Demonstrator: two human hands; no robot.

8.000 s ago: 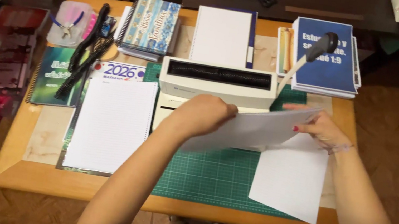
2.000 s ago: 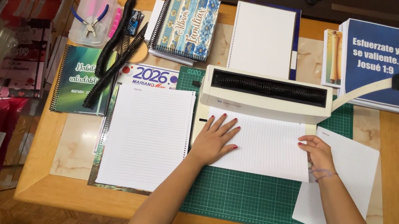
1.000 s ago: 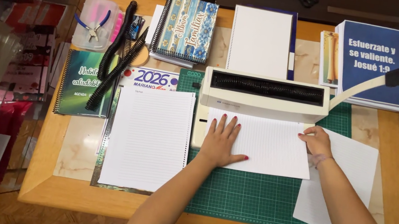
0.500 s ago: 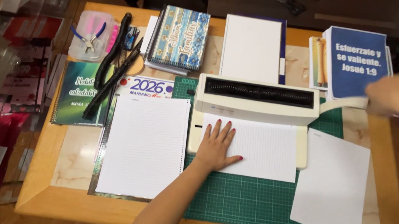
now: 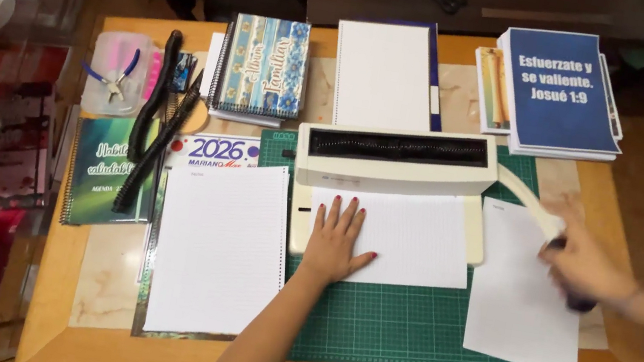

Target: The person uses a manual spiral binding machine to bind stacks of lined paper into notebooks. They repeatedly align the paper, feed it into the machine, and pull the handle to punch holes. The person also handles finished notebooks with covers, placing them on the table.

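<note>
A cream binding punch machine (image 5: pixel 395 156) sits at the table's middle on a green cutting mat (image 5: pixel 403 323). A sheet of white paper (image 5: pixel 416 239) lies fed into its slot. My left hand (image 5: pixel 337 239) rests flat on this sheet, fingers spread. My right hand (image 5: pixel 584 267) grips the dark end of the machine's lever (image 5: pixel 527 201), which is swung down over another white sheet (image 5: pixel 523 299) at the right. The hand is blurred by motion.
A stack of punched white pages (image 5: pixel 218 246) lies to the left. Spiral notebooks (image 5: pixel 261 66), black binding coils (image 5: pixel 159 121), a tub with pliers (image 5: pixel 117 73), a white pad (image 5: pixel 384 74) and blue-covered booklets (image 5: pixel 560 90) line the back. Shelves stand at left.
My right hand left the sheet, reached up to the raised lever and has pulled it down toward me. My left hand stayed pressed on the paper.
</note>
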